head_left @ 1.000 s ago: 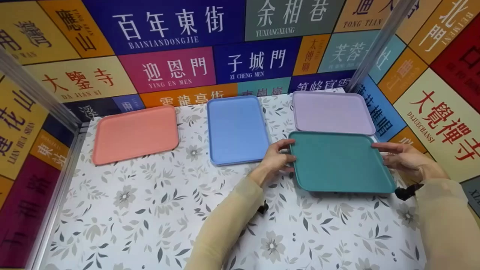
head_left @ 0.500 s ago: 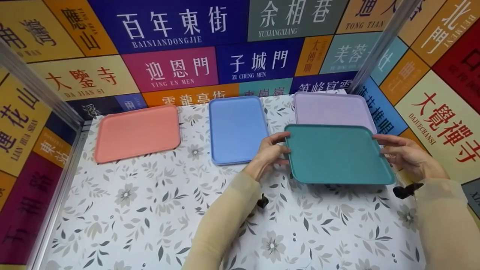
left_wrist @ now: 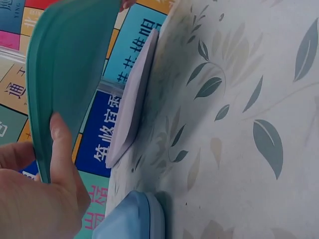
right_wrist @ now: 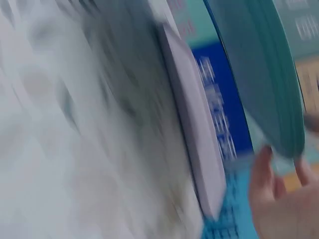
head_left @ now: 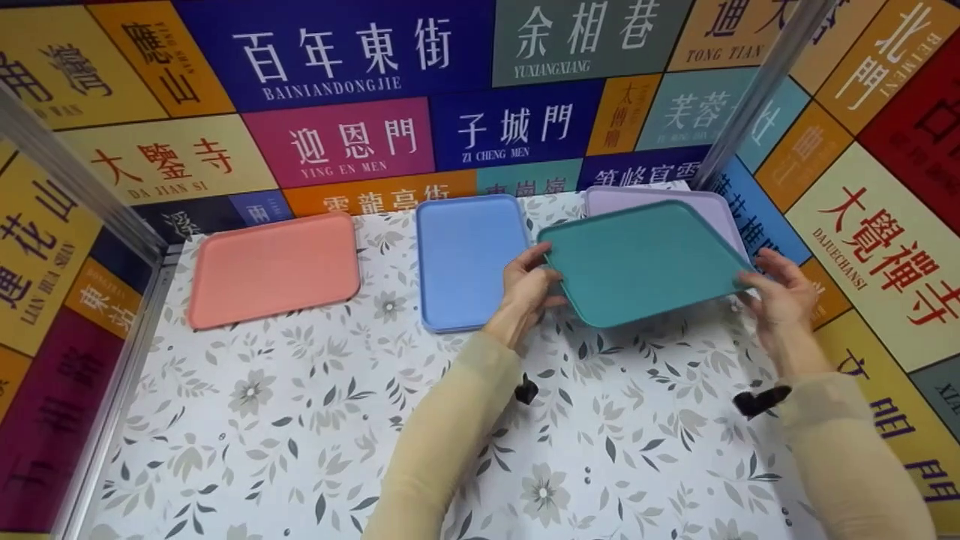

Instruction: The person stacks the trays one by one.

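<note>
A teal rectangular tray [head_left: 637, 262] is held raised above the table, turned at an angle. My left hand [head_left: 531, 286] grips its left edge, with the thumb on top; the left wrist view shows fingers on both faces of the tray [left_wrist: 70, 64]. At the right corner, my right hand [head_left: 784, 304] pinches the rim, and in the right wrist view the fingers and thumb [right_wrist: 261, 174] meet at that corner. Behind and beneath lies a lavender tray [head_left: 716, 210], partly hidden by the teal one. Close to my left hand is a blue tray [head_left: 469, 262], whose edge shows two layers in the left wrist view.
A salmon-pink tray [head_left: 277, 270] lies at the back left. White floral cloth [head_left: 315, 427] covers the table. Panels with colourful lettering [head_left: 337, 142] enclose the back and sides, with metal posts [head_left: 750, 105] at the corners.
The teal tray has risen, moved back and left, and turned counterclockwise, covering more of the lavender tray. My right hand has shifted left and its hold has moved to the tray's near corner.
</note>
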A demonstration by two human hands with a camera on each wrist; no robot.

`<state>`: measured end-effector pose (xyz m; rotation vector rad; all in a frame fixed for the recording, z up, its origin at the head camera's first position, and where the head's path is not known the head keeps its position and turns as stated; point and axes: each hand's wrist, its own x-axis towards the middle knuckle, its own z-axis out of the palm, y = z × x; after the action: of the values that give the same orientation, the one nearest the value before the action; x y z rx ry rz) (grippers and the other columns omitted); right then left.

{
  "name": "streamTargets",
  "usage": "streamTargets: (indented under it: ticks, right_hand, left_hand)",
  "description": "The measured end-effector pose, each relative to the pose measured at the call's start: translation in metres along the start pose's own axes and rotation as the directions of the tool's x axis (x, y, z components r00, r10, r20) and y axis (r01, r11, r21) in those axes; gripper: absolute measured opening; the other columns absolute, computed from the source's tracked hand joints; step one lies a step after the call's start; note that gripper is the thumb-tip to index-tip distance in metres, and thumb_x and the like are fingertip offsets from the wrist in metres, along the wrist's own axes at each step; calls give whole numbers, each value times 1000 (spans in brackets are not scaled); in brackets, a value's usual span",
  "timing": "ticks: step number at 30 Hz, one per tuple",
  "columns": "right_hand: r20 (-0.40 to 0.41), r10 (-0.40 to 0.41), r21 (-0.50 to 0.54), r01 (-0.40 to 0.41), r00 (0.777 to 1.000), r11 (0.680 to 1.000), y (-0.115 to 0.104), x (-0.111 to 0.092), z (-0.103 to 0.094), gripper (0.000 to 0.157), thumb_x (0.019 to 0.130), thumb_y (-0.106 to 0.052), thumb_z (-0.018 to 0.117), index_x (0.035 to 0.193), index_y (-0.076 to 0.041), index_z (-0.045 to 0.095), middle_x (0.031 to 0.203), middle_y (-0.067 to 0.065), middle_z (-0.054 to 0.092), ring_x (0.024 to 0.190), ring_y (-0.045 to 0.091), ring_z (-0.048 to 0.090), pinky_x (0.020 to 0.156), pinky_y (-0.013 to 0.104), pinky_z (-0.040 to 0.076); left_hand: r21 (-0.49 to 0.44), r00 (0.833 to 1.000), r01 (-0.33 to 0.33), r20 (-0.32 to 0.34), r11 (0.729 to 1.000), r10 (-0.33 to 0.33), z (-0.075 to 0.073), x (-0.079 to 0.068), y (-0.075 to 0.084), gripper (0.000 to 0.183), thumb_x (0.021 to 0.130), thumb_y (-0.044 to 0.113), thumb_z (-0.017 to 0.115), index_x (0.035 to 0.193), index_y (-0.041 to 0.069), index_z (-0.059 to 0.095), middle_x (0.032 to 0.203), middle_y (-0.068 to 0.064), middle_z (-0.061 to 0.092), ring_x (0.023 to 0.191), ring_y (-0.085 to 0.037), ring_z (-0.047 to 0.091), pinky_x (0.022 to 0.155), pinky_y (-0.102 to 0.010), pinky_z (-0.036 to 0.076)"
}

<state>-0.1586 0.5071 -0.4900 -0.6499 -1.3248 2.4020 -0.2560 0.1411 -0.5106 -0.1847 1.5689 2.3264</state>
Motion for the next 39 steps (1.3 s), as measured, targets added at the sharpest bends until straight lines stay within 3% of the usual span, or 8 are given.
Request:
streamTargets:
  ticks: [3,5,9,16,22,32,35,39]
  right_hand:
    - [-122,-45,47,51,992,998,23,-11,20,65,84,27,81,134,-14,75,133,-1,63,113,16,68,80,32,72]
    - [-160,-79,55,88,984,995,40,-18,32,72,83,28,80,141,-13,71,136,0,62,105,16,73,78,31,71]
    - [-172,-137,-13,137,975,990,70,-31,54,77,89,25,75,155,-12,61,140,-2,62,94,12,76,78,26,70]
    - [-175,-134,-61,125,975,990,101,-54,86,82,94,22,72,166,-12,52,148,-4,60,111,13,66,78,20,66]
    - [-171,-121,-23,119,978,993,109,-61,103,85,95,24,67,170,-10,45,132,-7,52,107,12,60,73,19,65]
    - [-182,-101,-97,84,978,992,108,-59,109,86,96,19,68,170,-17,43,129,-9,45,83,9,64,63,22,59]
    - [-194,-94,-94,76,977,993,104,-56,109,85,95,21,67,168,-18,47,131,-8,47,91,11,62,58,23,57]
    - [-204,-65,-119,41,977,992,97,-53,109,86,95,19,67,168,-23,49,155,-2,50,110,11,60,65,24,62]
  left_hand:
    - [2,999,-11,-51,1000,11,2,1,0,73,87,-14,64,155,14,68,157,-16,61,91,-22,71,50,-32,62]
    - [6,997,-21,-74,1000,22,2,2,0,72,89,-13,64,155,15,68,157,-16,61,92,-22,72,51,-33,62]
    - [5,995,-36,-98,999,36,1,3,0,70,90,-13,65,154,16,69,157,-15,60,94,-24,73,55,-37,64]
    - [24,993,-40,-112,999,42,-2,4,1,70,91,-12,67,155,18,68,159,-15,59,92,-24,74,59,-38,67]
    - [44,990,-51,-133,998,56,-4,6,1,69,92,-11,67,154,18,69,156,-15,63,89,-23,76,58,-35,66]
    - [16,990,-74,-120,997,75,-6,5,-3,70,92,-12,64,156,17,67,153,-14,62,84,-27,75,53,-30,61]
    - [15,992,-71,-101,997,72,-8,5,-4,71,92,-11,67,157,19,67,153,-15,62,91,-28,77,57,-33,65]
    - [30,997,-49,-61,998,51,-12,7,-2,77,94,-10,70,163,23,59,157,-18,58,102,-31,80,72,-44,72]
